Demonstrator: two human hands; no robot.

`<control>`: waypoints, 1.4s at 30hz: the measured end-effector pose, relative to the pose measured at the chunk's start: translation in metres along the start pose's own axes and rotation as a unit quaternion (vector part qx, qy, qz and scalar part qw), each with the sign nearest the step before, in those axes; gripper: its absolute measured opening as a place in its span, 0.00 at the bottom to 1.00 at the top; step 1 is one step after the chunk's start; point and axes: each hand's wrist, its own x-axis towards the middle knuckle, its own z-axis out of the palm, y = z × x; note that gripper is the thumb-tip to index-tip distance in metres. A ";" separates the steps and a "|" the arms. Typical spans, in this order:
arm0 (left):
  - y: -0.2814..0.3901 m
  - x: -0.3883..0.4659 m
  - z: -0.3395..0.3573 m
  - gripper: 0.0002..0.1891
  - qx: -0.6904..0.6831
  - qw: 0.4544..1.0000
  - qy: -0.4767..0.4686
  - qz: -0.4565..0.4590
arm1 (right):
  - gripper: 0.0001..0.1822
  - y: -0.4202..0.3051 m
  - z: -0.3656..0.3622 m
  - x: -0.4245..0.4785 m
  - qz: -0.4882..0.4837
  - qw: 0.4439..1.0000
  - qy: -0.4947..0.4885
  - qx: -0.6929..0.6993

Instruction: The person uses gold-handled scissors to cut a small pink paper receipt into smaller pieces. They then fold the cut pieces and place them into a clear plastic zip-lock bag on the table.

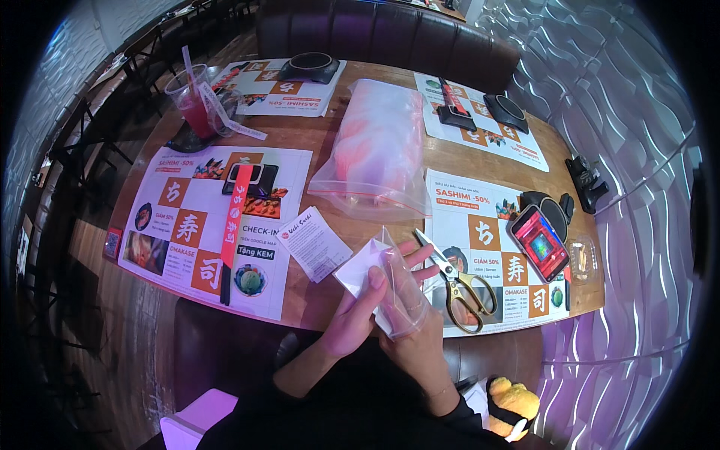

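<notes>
Between my hands, close to the table's near edge, is a clear plastic sleeve (400, 292) with white folded paper (360, 269) partly in it. My left hand (354, 315) pinches the paper, its thumb on top. My right hand (413, 332) lies behind the clear sleeve, seen through it, with some fingers spread beyond its right side. Gold-handled scissors (450, 274) rest on a placemat just right of my hands, blades slightly apart. A stack of printed cards (314, 243) lies to the left of the paper. Beyond them sits a large zip bag (379, 140) of white and pink contents.
Printed placemats (169, 191) cover parts of the wooden table (292, 214). A plastic cup of red drink (194, 109) with a straw stands at the far left. A smartphone (539, 243), black dishes (308, 67) and a clear container (583, 259) lie about. A yellow plush toy (513, 402) sits on the bench.
</notes>
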 end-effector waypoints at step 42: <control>-0.009 0.003 0.000 0.35 0.004 0.999 0.045 -0.019 | 0.45 0.002 0.004 -0.010 0.012 0.998 0.023 0.053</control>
